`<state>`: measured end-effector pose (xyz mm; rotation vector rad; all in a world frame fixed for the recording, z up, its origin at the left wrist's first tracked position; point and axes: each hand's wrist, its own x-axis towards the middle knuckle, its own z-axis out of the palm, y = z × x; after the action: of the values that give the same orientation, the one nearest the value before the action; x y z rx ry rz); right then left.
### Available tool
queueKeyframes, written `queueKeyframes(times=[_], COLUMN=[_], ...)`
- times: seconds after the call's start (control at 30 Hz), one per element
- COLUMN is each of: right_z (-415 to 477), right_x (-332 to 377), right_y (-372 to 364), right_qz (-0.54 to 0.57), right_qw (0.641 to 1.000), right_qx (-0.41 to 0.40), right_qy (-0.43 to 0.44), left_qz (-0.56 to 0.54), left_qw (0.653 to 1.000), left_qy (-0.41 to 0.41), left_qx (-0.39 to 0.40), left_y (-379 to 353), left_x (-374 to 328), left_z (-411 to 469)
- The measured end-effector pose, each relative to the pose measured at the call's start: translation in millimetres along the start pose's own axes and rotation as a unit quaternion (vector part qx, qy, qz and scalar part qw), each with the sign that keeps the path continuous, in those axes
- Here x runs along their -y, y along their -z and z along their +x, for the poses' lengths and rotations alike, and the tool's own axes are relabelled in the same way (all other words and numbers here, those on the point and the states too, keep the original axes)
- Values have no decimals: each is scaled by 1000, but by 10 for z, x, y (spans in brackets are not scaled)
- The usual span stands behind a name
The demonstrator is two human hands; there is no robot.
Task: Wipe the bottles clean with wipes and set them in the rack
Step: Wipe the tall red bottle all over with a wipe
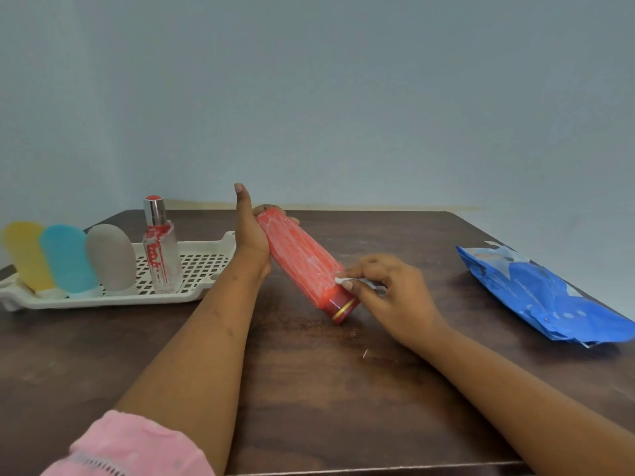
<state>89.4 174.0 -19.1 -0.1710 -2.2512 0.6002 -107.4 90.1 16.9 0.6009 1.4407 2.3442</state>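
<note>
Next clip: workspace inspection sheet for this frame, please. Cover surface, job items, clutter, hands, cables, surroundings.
Surface: dark wooden table, a few white specks.
Job's things: red bottle, streaked white, held tilted; white rack at left holds yellow bottle, blue bottle, grey bottle and glass spray bottle, all standing; blue wipes pack lies at right.
Clutter: nothing seen.
Hands: left hand grips the red bottle's far end; right hand pinches a small white wipe against it near the cap.
Cables: nothing seen.
Surroundings: plain pale wall; pink sleeve at bottom left.
</note>
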Motion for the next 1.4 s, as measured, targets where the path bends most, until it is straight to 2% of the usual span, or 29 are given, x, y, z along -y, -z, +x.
queueKeyframes(times=[0.17,0.37,0.6,0.77,0.9,1.07,1.2,1.27,1.4], right_z=[54,-52,46,-12,79,15,57,78,-1], right_x=[0,90,88,67,43,101,67,107,150], right_y=[-6,4,-44,7,-2,8,29,1,12], right_qz=[-23,-73,-87,-98,-90,-116,-96,-97,-113], right_qw=[999,992,994,988,995,989,995,994,990], right_qx=[-31,35,15,35,-15,33,-10,-15,30], right_qy=[25,93,68,114,50,80,38,43,80], left_qz=[4,13,40,48,55,69,95,101,130], left_qw=[1000,1000,999,999,998,997,995,994,990], left_qy=[3,-13,-18,-13,-22,-15,-15,-20,-28], left_qx=[2,-4,-15,-23,-27,-28,-34,-38,-52], left_y=[0,-31,-15,-31,-66,-96,-133,-143,-168], left_x=[-4,-42,-35,-65,-85,-112,-143,-155,-189], left_z=[17,-7,-8,-16,-24,-44,-79,-89,-106])
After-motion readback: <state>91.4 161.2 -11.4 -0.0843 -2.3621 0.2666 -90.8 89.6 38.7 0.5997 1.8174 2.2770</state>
